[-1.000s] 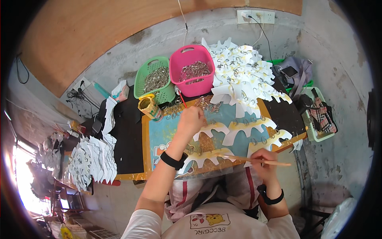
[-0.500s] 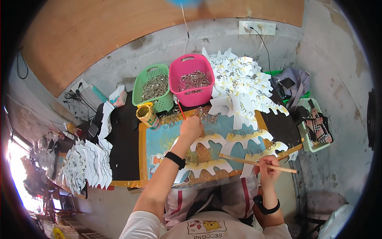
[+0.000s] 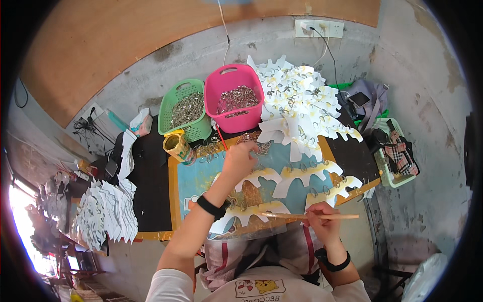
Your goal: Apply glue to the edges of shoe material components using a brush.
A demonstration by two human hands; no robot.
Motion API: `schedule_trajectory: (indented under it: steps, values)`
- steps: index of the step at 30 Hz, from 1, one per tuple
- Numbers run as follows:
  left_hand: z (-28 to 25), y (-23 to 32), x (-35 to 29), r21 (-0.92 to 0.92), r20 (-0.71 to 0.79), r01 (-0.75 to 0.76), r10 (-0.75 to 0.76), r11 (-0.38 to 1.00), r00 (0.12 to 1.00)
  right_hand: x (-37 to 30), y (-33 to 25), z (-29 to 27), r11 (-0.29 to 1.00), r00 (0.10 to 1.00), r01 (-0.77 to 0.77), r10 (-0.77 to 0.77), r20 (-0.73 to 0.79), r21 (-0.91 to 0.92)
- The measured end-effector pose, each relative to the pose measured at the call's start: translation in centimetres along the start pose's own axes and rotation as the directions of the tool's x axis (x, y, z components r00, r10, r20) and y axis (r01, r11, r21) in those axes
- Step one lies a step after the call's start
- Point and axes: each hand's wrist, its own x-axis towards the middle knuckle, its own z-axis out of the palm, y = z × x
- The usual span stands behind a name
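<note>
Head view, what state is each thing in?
Left hand, fingers curled, grip unclear.
Wooden stick, held in the right hand.
White strips, laid out, yellow-smeared.
Can, yellow-smeared.
Green basket, partly filled with metal pieces.
Pink basket, partly filled too.
Wall socket, plug inserted.

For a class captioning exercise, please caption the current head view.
Left hand beside metal rings, right hand holding a wooden stick near scalloped white cutouts, pink basket and green basket beyond.

Black table (image 3: 153, 201) here, far edge packed — green basket (image 3: 198, 132), pink basket (image 3: 245, 121), then a heap of white cutouts (image 3: 297, 100) toward the far right corner! Along the near edge, a blue board (image 3: 188, 178) — scalloped white strips (image 3: 303, 174) on it.
</note>
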Motion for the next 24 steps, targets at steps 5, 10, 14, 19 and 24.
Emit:
schedule_trajectory:
  steps: [5,10,14,19,24]
  values:
    - [-2.8,2.4,-3.6,-0.080,0.313,0.041,-0.014,0.996,0.950,0.0,0.2,-0.3,0.998,0.973,-0.021,0.033,-0.227,0.054]
    - [-1.8,1.0,-5.5,-0.119,0.336,-0.056,0.093,0.991,0.937,0.1,-0.4,0.7,0.996,1.000,0.002,-0.003,-0.010,-0.089]
    - [-1.0,0.4,-6.4,-0.203,0.366,-0.053,0.126,0.978,0.922,0.1,-0.2,0.2,0.983,0.977,-0.051,0.085,-0.194,0.174]
    - [0.1,0.3,-6.9,-0.137,0.410,-0.035,0.089,0.990,0.908,0.0,0.3,0.0,0.998,0.998,-0.067,0.067,-0.020,0.015]
    - [0.0,1.1,-7.3,-0.070,0.470,-0.016,0.047,0.997,0.881,-0.5,0.5,-2.2,0.991,0.938,0.064,-0.020,-0.347,0.115]
